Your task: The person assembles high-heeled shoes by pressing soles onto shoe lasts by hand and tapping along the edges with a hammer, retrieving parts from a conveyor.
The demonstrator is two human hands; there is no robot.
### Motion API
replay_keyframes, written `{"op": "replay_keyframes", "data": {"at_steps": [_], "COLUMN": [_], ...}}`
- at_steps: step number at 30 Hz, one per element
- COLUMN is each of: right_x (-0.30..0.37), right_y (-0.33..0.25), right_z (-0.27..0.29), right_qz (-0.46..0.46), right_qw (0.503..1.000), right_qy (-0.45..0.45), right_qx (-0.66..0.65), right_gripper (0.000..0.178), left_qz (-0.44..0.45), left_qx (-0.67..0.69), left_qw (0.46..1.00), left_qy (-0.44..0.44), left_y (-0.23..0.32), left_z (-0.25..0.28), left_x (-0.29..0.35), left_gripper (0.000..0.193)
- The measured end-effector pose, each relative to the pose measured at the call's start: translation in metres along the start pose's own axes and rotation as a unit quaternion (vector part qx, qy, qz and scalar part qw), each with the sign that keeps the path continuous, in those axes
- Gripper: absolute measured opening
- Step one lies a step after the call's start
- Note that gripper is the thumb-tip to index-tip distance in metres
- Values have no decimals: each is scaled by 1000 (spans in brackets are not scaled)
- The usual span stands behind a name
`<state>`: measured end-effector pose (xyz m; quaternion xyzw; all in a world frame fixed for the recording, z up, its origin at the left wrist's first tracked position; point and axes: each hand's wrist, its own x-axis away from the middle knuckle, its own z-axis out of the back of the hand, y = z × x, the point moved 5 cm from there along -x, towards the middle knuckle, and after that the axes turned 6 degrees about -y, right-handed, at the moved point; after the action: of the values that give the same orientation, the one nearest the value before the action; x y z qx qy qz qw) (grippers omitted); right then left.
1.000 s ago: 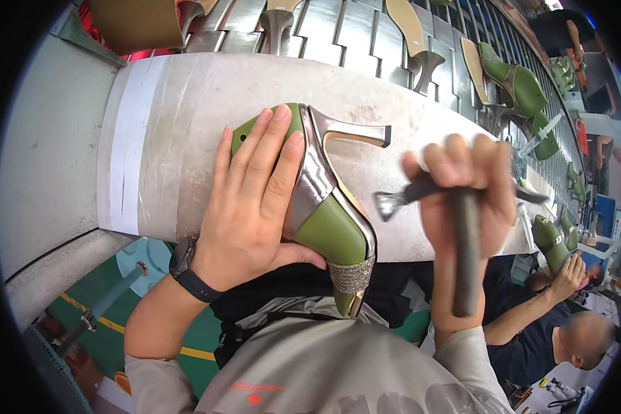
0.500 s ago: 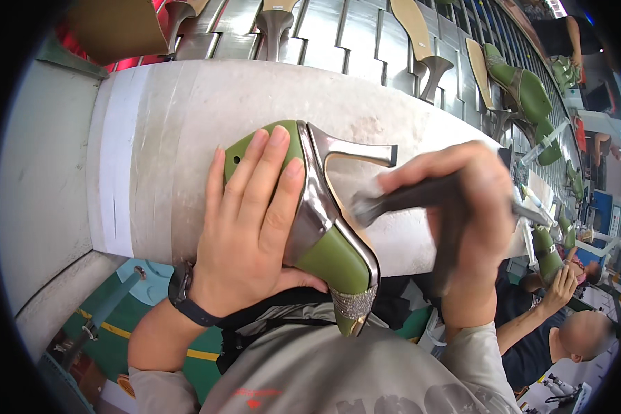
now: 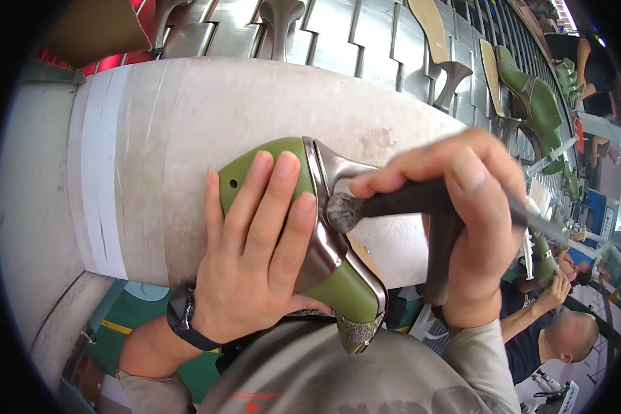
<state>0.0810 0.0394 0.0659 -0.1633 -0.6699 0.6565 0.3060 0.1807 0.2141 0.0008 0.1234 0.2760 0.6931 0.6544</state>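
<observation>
On its side lies a pewter high-heeled shoe on a green plastic last, with a glittering band round the toe. My left hand grips it, fingers spread flat over the last's upper part and thumb partly hidden beneath. My right hand is closed round a hammer with a dark handle and a rounded metal face. That face is at the sole side of the shoe, by the base of the heel, where it seems to touch. The hammer partly covers the heel.
The shoe lies on a pale padded work surface. Beyond it runs a slatted metal conveyor carrying a tan insole with heel and several green lasts. A co-worker handles another green last at the right.
The hammer has moved left, from beside the sole to the base of the heel. The shoe and my left hand appear slightly lower in view.
</observation>
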Motion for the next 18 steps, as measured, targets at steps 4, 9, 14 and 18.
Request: {"op": "replay_keyframes", "data": {"at_steps": [4, 9, 14, 18], "right_x": [-24, -3, 13, 18], "right_y": [-7, 15, 21, 21], "right_z": [-7, 11, 10, 6], "right_qz": [-97, -76, -70, -44], "right_qw": [994, 994, 993, 995], "right_qy": [-41, -64, -39, 8], "right_qx": [-5, -45, -88, -85], "right_gripper": [36, 34, 34, 35], "left_qz": [1, -2, 3, 2], "left_qx": [-17, -26, -12, -2], "left_qw": [1000, 999, 1000, 1000], "left_qy": [10, 21, 22, 24], "left_y": [-3, -2, -5, -5], "left_z": [-1, -2, -1, -2], "left_x": [0, 2, 4, 4], "left_gripper": [115, 117, 119, 121]}}
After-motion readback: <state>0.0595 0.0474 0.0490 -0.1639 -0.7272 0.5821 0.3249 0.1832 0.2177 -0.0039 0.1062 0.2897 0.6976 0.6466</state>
